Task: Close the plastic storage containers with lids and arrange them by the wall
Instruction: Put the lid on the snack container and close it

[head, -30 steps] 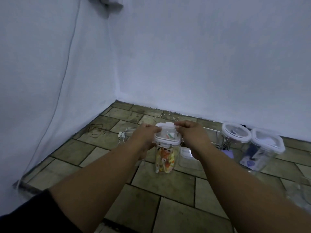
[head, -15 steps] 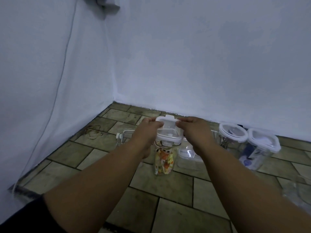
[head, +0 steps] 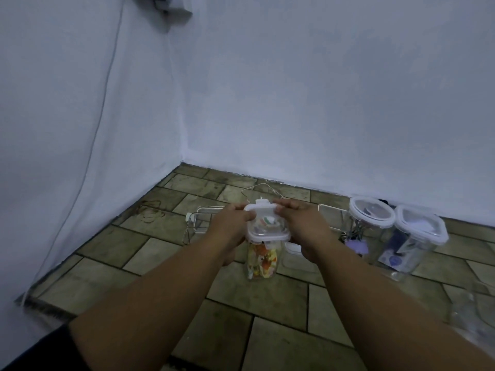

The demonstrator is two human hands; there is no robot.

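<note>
A tall clear container with colourful orange and yellow items inside stands on the tiled floor in the middle of the view. A white-rimmed clear lid sits on its top. My left hand grips the lid's left side and my right hand grips its right side, fingertips on the raised far clasp. To the right stand two lidded containers, one round and one square, close to the back wall.
An empty clear container lies behind my left hand, and another clear piece sits behind my right hand. A thin wire hanger lies near the back wall. More clear plastic is blurred at the right edge. White walls meet at a corner.
The view has shifted slightly. Both hands stay on the lid, which has settled from a lifted tilt to sit lower on the container's mouth.
</note>
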